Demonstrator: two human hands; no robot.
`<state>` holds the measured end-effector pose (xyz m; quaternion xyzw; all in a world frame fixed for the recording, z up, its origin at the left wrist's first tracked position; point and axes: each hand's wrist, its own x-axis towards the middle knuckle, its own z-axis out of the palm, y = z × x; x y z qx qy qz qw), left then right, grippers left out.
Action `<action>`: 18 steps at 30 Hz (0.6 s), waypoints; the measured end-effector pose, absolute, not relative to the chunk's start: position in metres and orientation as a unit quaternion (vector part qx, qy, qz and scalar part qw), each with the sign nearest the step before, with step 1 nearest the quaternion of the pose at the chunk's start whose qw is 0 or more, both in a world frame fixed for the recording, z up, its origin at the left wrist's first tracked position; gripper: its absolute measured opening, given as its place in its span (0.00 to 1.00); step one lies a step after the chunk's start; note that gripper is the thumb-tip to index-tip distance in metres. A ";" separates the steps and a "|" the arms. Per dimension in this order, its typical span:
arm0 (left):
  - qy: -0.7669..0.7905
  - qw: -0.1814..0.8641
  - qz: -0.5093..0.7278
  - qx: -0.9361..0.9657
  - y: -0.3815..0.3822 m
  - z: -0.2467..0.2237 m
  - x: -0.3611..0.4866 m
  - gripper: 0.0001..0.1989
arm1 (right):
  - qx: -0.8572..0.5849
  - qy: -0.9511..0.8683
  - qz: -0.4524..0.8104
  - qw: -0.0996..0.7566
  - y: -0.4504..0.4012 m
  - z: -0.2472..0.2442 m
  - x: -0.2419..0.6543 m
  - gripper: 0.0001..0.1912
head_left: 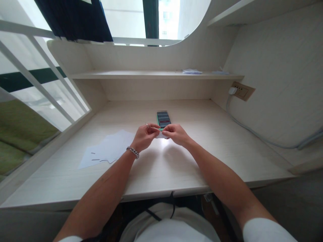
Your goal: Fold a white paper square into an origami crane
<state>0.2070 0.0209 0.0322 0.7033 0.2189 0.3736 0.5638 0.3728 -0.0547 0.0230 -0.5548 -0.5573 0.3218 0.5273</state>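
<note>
Between my fingertips, over the middle of the desk, is a small piece of white paper (161, 135). My left hand (146, 135) pinches its left side; a ring and a chain bracelet (133, 152) show on that arm. On the right side of the paper, my right hand (176, 133) is closed in a pinch too. The fingers hide much of the paper, so its exact shape cannot be made out. Just beyond my hands lies a phone (164, 119) with a green edge and a lit screen.
White paper sheets (108, 148) lie on the desk (202, 161) to the left. Folded papers (192, 71) rest on the shelf (141, 74) at the back. A white plug (232, 90) sits in the wall socket (243, 91), its cable (254, 135) running down the right side.
</note>
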 end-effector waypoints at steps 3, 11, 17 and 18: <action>0.211 0.581 0.356 0.701 0.022 0.033 0.206 0.20 | -0.568 -0.559 0.308 0.520 -0.053 0.021 0.375 0.09; 0.238 0.412 0.310 0.823 0.023 0.030 0.205 0.12 | -0.590 -0.604 0.235 0.481 -0.058 0.026 0.371 0.09; 0.238 0.309 0.312 0.866 0.019 0.036 0.202 0.09 | -0.608 -0.647 0.180 0.423 -0.064 0.034 0.369 0.09; 0.236 0.302 0.309 0.870 0.019 0.037 0.202 0.09 | -0.605 -0.645 0.185 0.429 -0.064 0.034 0.370 0.09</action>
